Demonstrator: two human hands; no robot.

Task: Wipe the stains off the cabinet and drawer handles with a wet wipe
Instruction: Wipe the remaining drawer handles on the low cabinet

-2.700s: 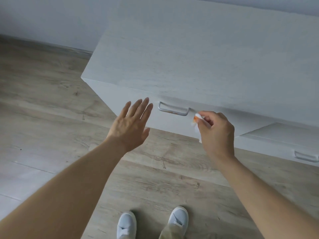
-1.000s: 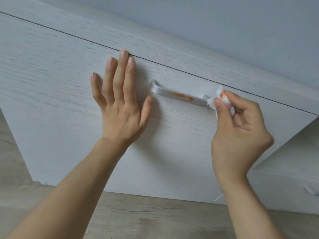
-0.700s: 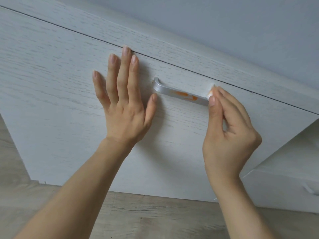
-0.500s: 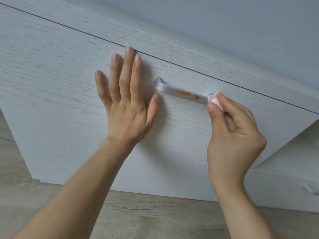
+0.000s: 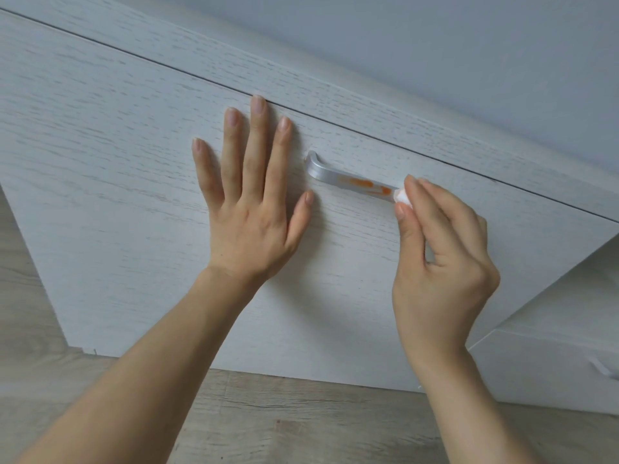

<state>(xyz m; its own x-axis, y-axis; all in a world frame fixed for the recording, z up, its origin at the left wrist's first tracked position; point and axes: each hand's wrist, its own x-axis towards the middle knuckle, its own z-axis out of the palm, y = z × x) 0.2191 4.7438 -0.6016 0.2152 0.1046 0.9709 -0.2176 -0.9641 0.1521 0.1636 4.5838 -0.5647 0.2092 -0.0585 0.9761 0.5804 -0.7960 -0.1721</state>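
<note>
Left hand (image 5: 249,209) flat on drawer (image 5: 117,162); right hand (image 5: 438,262) pinching wipe (image 5: 402,196) against orange-stained handle (image 5: 348,180).

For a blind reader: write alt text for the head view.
A right hand pinches a white wet wipe against the right end of a silver drawer handle streaked with orange stains. The left hand presses flat on the white drawer front beside it.

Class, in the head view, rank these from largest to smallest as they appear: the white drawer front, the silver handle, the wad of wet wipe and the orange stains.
1. Drawer front
2. Silver handle, partly hidden by the wipe
3. Wet wipe, mostly hidden in the right hand, so true size unsure
4. Orange stains; the longest smear looks much like the visible wipe
</note>
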